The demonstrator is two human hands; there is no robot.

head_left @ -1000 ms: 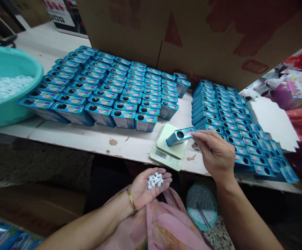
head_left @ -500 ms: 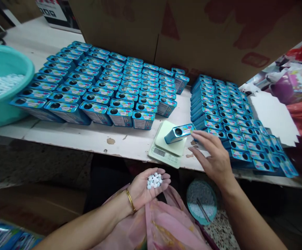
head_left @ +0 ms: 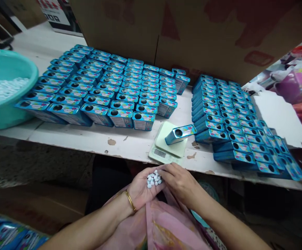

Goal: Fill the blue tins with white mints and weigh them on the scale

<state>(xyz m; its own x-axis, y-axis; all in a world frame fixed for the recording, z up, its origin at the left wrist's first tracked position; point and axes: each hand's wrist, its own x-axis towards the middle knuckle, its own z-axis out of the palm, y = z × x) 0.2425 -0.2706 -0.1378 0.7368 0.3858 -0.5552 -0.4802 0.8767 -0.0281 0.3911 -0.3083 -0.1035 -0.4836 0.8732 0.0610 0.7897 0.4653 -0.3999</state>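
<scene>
My left hand [head_left: 144, 185], with a gold bangle at the wrist, is palm up and cupped round several small white candies [head_left: 153, 179]. Over its fingers lies my right hand [head_left: 179, 180], fingertips bent down at the edge of the candies; whether they pinch one is hidden. Just beyond both hands, a pale green scale [head_left: 160, 152] sits at the table's front edge. One blue tin [head_left: 178, 136] with a round hole in its top stands on the scale, touched by neither hand.
Rows of blue tins [head_left: 96, 109] fill the table's left part, and more tins [head_left: 234, 146] stand at the right. A turquoise basin [head_left: 32, 81] of white candies is at the far left. Behind stands a large cardboard box [head_left: 130, 31]; white card [head_left: 278, 114] lies right.
My right hand has moved from beside the tin on the scale down and left to the candies in my left palm. The tin stays on the scale.
</scene>
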